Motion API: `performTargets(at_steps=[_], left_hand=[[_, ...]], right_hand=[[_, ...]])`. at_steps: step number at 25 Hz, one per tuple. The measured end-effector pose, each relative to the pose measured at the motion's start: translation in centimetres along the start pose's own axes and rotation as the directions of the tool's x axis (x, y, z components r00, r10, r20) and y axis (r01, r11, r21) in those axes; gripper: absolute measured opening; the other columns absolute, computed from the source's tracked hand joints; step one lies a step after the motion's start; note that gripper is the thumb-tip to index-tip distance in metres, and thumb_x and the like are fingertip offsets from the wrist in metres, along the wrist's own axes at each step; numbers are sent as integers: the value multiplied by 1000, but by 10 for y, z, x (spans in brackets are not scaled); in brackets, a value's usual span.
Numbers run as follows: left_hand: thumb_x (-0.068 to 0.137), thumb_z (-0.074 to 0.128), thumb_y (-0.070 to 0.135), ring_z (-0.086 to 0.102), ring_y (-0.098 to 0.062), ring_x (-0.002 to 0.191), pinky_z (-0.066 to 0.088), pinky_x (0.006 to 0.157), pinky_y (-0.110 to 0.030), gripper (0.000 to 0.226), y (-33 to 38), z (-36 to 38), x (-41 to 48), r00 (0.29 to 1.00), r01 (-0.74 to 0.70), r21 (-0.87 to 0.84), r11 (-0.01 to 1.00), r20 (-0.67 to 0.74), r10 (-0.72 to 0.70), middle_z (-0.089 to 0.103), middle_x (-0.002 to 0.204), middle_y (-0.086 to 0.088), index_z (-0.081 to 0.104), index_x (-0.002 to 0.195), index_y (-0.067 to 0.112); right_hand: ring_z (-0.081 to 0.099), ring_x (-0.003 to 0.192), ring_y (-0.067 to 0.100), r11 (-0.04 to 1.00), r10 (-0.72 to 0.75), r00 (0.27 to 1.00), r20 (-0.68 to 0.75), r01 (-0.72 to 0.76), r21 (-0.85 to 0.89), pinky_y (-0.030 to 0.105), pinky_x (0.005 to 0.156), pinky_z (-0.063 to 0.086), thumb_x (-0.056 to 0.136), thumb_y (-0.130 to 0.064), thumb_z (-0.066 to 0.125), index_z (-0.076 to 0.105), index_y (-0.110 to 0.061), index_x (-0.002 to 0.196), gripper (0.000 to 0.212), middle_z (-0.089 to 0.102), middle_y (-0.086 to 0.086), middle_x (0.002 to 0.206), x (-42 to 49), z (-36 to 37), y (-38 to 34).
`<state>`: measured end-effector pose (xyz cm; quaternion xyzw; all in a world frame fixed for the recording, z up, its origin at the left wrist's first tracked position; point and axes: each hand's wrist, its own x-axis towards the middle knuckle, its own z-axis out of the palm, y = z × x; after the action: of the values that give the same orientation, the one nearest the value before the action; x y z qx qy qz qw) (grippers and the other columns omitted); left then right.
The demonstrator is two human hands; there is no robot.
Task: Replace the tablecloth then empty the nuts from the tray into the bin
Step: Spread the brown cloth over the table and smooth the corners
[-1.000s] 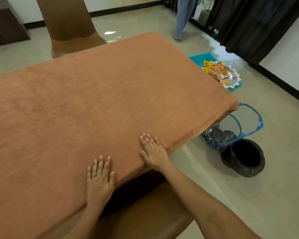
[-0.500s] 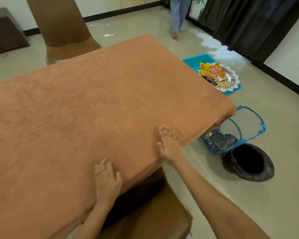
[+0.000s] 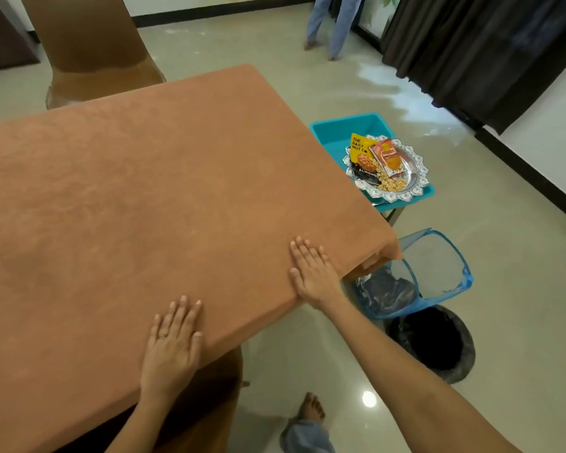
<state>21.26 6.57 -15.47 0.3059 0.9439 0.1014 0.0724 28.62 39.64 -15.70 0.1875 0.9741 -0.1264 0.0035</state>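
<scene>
The brown tablecloth covers the whole surface and hangs over its edges. Both grips are bare hands. Both lie flat on the cloth with straight fingers and hold nothing. The left grip presses down by the near edge. The right grip presses closer to the near right corner, where the cloth hangs a bit loose. The cloth looks soft, light and floppy, so it will likely slide and wrinkle. The best place to take it is probably the hanging hem at a corner. The tray is not on the surface. It sits past the right edge, on top of a teal tub, well apart from both grips. It looks shiny, hard and stiff. Loose nuts and two snack packets lie in it. The nuts could roll off easily, so it seems wise to hold the rim on two sides and keep it level. The black bin stands on the floor below the near right corner, just beside a blue mesh basket.
</scene>
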Motion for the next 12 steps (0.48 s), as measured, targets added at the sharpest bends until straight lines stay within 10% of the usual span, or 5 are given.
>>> performTargets(at_steps=[8,12], left_hand=[[88,29,43,26,-15,140,3,117,-31,59,9,-5,2,998,57,15,998,-38,-56,38,151,-1,45,140,22],[80,36,36,55,-35,103,35,93,-55,36,71,-16,45,938,287,-39,957,-192,-289,63,108,-17,61,89,12]], right_hand=[[6,148,17,979,201,979,-22,-201,22,33,118,-6,90,-48,4,10,-12,152,72,10,5,160,14,-44,133],[0,148,21,993,110,993,-45,-108,36,37,119,-4,93,-44,13,12,-10,152,68,4,9,160,51,-46,104]])
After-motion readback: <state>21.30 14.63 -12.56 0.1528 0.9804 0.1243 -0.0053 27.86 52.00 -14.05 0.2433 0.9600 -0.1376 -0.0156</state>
